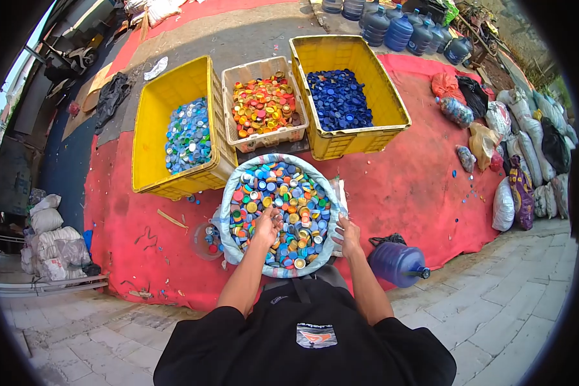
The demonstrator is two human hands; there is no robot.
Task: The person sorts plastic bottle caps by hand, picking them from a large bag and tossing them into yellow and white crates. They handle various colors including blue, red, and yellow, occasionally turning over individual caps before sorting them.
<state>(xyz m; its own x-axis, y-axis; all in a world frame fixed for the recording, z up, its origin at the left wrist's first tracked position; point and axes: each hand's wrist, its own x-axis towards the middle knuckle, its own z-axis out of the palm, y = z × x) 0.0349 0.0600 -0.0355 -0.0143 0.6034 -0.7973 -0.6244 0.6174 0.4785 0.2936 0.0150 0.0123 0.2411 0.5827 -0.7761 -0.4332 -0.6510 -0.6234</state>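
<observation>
A woven sack (228, 199) stands open in front of me, full of mixed coloured bottle caps (283, 193). My left hand (267, 226) rests down among the caps at the near side of the pile, fingers curled; what it grips is hidden. My right hand (349, 235) clutches the sack's right rim. Behind the sack stand three crates: a yellow crate (149, 128) with light blue and green caps, a beige crate (254, 67) with red, orange and yellow caps, and a yellow crate (386, 90) with dark blue caps.
A blue water jug (397, 264) lies on the red mat (418, 186) by my right arm. A small bowl of caps (207, 241) sits left of the sack. Filled sacks (534, 141) line the right side, more jugs (399, 29) stand at the back, and white sacks (51, 244) are stacked at left.
</observation>
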